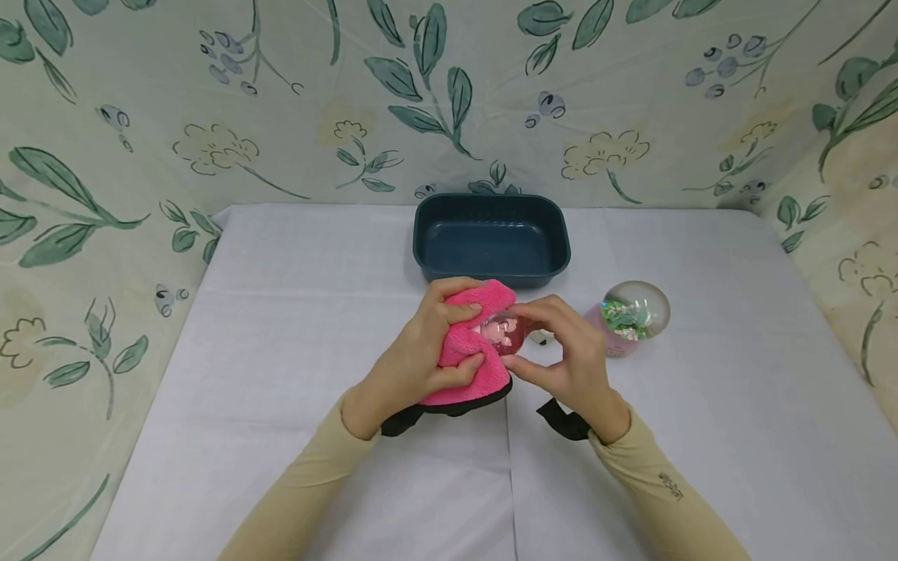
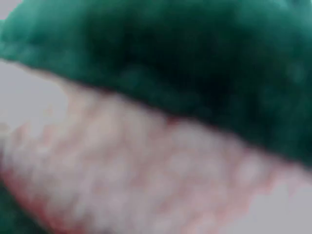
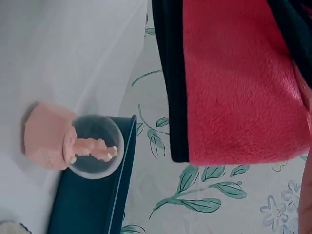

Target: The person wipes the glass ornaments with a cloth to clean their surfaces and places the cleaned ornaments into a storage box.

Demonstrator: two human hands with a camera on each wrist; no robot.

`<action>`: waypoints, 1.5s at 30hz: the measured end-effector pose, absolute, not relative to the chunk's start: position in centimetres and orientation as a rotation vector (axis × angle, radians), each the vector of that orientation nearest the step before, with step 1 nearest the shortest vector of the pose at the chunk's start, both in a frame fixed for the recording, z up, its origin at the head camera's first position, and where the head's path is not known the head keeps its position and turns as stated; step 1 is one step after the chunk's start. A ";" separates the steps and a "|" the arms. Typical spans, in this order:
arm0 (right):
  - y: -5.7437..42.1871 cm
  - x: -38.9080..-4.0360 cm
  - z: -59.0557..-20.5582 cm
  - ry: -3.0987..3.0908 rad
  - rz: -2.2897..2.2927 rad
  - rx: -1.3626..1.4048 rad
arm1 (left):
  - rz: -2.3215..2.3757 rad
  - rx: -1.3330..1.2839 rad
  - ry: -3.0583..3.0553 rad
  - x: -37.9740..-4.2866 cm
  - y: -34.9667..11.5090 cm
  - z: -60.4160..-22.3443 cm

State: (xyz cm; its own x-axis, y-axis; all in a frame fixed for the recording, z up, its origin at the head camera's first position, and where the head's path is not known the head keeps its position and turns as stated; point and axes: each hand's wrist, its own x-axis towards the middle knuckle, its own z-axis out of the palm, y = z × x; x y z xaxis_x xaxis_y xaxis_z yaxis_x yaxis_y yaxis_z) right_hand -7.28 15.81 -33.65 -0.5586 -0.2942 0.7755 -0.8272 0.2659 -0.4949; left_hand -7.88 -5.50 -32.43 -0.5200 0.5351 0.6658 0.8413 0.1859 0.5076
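Note:
In the head view my left hand point(image 1: 421, 343) grips a fluffy pink cloth point(image 1: 477, 382) with a dark edge, bunched round a small snow globe. Between the thumb and fingers of my right hand point(image 1: 571, 354) is the ball of this snow globe point(image 1: 502, 333), reddish with pale shapes inside. Its base is hidden by the cloth. The pink cloth point(image 3: 243, 83) hangs large in the right wrist view. Blurred, fuzzy cloth point(image 2: 146, 161) and a dark green band fill the left wrist view.
A second snow globe point(image 1: 634, 315) with a pink base stands on the white-covered table point(image 1: 295, 343), right of my hands. Behind them sits a dark teal rectangular basin point(image 1: 491, 269). A small whitish thing point(image 1: 542, 336) shows partly behind my right hand. Leaf-patterned fabric point(image 1: 281, 101) hangs behind.

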 end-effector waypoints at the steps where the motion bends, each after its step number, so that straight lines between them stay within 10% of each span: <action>1: 15.8 -7.3 -33.7 -2.000 1.314 0.992 | -1.236 -1.304 -2.123 -7.9 -5.4 -32.5; 16: 14.2 -6.0 -33.4 -2.228 1.906 0.352 | -0.978 -1.257 -2.130 -8.2 -4.8 -34.2; 45: 13.8 -5.9 -33.3 -2.181 2.193 0.338 | -1.235 -1.192 -2.167 -8.1 -5.7 -34.1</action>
State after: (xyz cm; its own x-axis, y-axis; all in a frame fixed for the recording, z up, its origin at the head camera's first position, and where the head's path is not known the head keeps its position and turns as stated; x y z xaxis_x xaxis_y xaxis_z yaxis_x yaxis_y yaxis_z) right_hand -5.91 13.79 -33.28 -0.9760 -0.1312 0.1741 -0.1733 -0.0169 -0.9847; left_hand -8.11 -5.67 -34.07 -0.5711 0.4876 0.6604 0.8167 0.2561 0.5171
